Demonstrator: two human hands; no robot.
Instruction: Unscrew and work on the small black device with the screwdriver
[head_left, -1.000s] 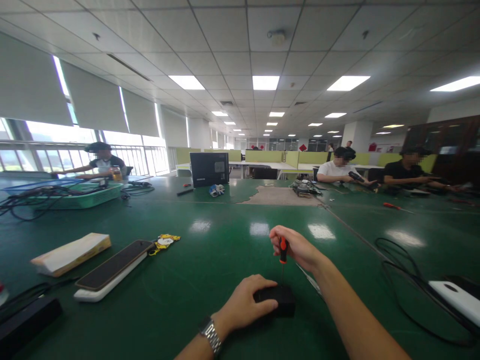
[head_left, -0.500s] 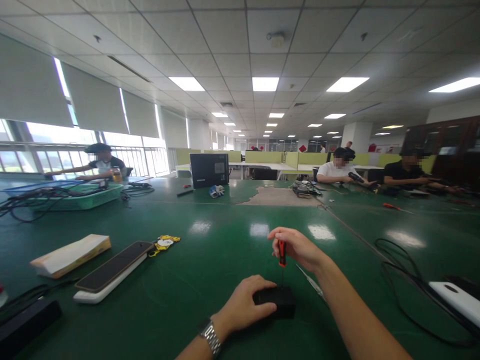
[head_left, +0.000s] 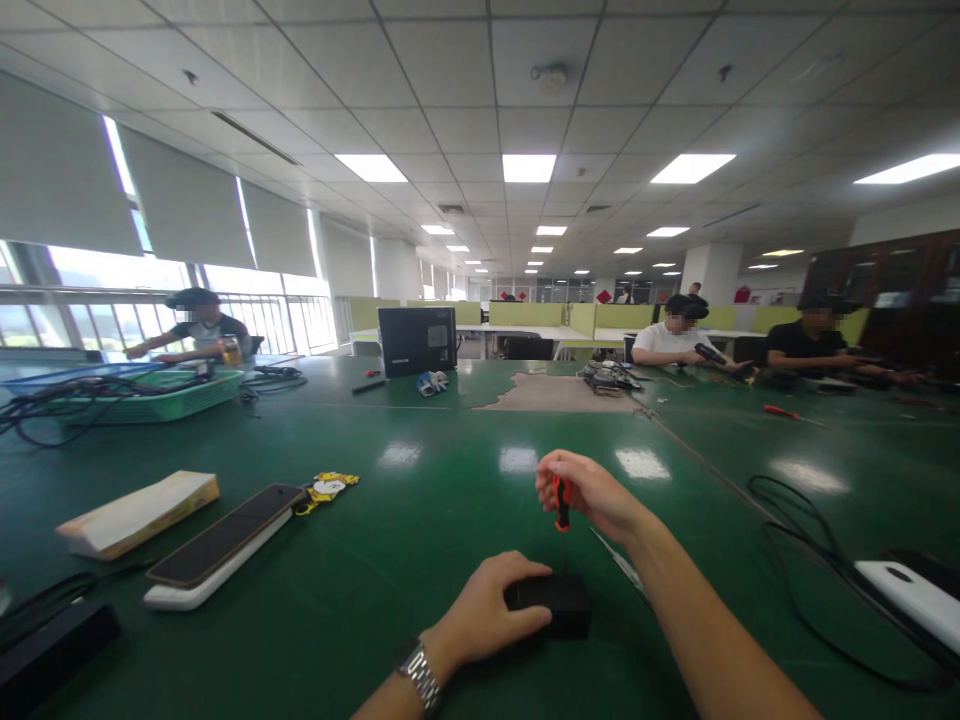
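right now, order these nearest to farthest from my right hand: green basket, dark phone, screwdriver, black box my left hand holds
1. Screwdriver, in the right hand
2. Black box, under its shaft
3. Dark phone, to the left
4. Green basket, farther back left

Showing glossy green across the tabletop (head_left: 337,650), with pale reflections breaking it up, and greyish beige on the bare patch (head_left: 551,393). Carrying red-orange and black on the screwdriver (head_left: 562,505), and plain black all over the box (head_left: 570,607). Gleaming silver on the watch (head_left: 420,675). Mixing yellow, black and white in a pattern on the tag (head_left: 328,488). Showing mint green on the basket (head_left: 187,400), blue on the tray (head_left: 82,378), and blue and white on the bundle (head_left: 433,383). Repeating dark grid lines over the pale grey ceiling (head_left: 450,50). Turning lime green along the partitions (head_left: 525,313).
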